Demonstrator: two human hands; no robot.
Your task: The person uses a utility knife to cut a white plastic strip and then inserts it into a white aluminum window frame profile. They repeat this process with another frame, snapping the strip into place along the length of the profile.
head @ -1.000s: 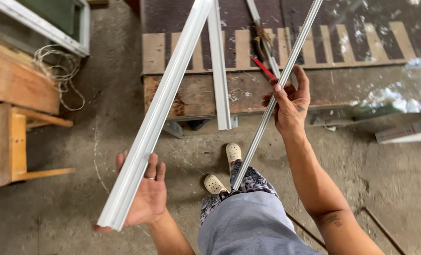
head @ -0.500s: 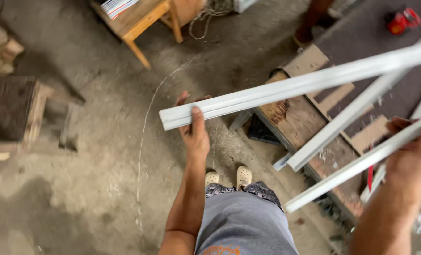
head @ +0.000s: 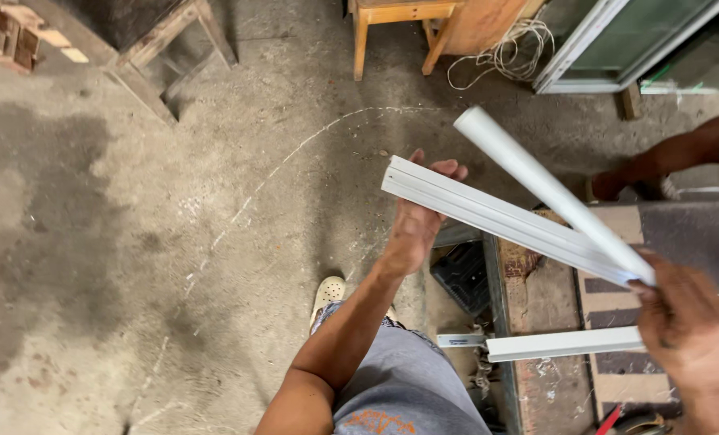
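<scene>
Both hands grip long pale metal pieces above a concrete floor (head: 134, 266). Left hand (head: 414, 221) curls its fingers around the near end of a white channel profile (head: 496, 217), which runs from that hand slantwise toward the right hand (head: 686, 330). Right hand closes on a slim white strip (head: 537, 181) that rises up and away from it, crossing over the channel profile just beside the knuckles. Below the right hand, a shorter white profile (head: 565, 344) lies on the counter (head: 549, 290). Beyond the left hand stands a wooden stool (head: 392, 16), with a coil of cord (head: 500, 52) and a framed window (head: 617, 40) farther right. Another person's leg (head: 674, 157) shows past the strip.
</scene>
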